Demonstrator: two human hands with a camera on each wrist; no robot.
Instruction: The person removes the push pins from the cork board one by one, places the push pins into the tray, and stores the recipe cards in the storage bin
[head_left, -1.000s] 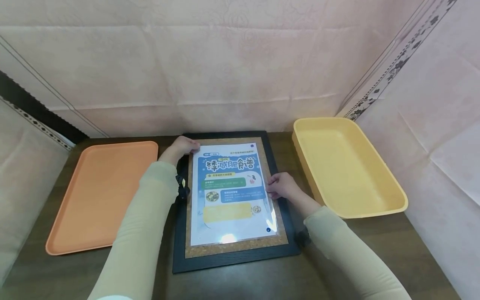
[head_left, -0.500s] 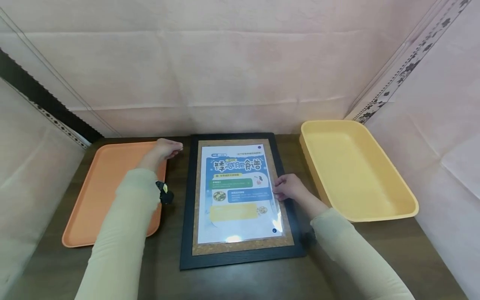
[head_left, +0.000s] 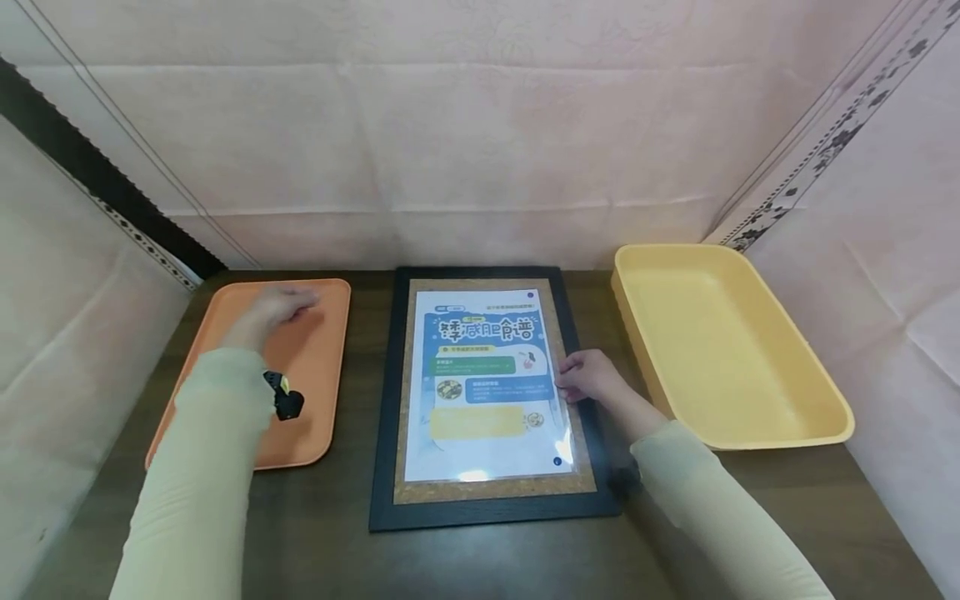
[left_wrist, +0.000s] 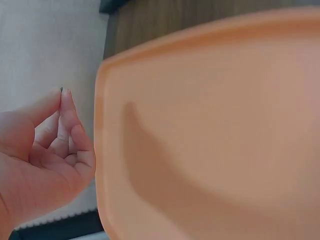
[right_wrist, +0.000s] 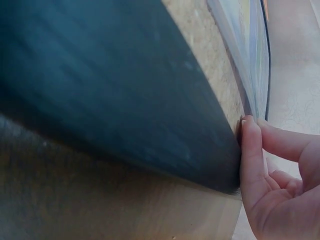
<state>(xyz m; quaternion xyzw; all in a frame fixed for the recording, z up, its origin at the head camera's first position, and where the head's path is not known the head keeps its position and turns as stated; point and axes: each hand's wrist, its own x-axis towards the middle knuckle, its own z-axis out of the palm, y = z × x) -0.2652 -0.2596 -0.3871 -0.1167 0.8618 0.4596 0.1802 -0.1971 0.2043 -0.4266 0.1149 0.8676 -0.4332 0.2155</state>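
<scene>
Over the far part of the orange tray (head_left: 315,392), my left hand (head_left: 275,307) pinches a tiny dark green thing (left_wrist: 61,89) between thumb and fingertip. Only its tip shows; I cannot tell its kind. My right hand (head_left: 588,377) pinches the right edge of a glossy printed sheet (head_left: 491,454) with a blue heading. The right wrist view shows that edge (right_wrist: 241,75) bowed between thumb and fingers. Beneath the sheet lies a cork board (head_left: 420,493) in a black frame (head_left: 495,508). Dark blue round dots (head_left: 557,461) mark the sheet's two right corners.
A deep yellow tray (head_left: 727,350) stands on the right side of the dark wooden table (head_left: 322,533). Pale cloth (head_left: 480,150) hangs behind the table and on both sides. Black wrist gear (head_left: 285,400) sits on the left cuff.
My left hand has moved left from the sheet's top left corner to over the orange tray. My right hand keeps its place at the sheet's edge. The head view has shifted slightly.
</scene>
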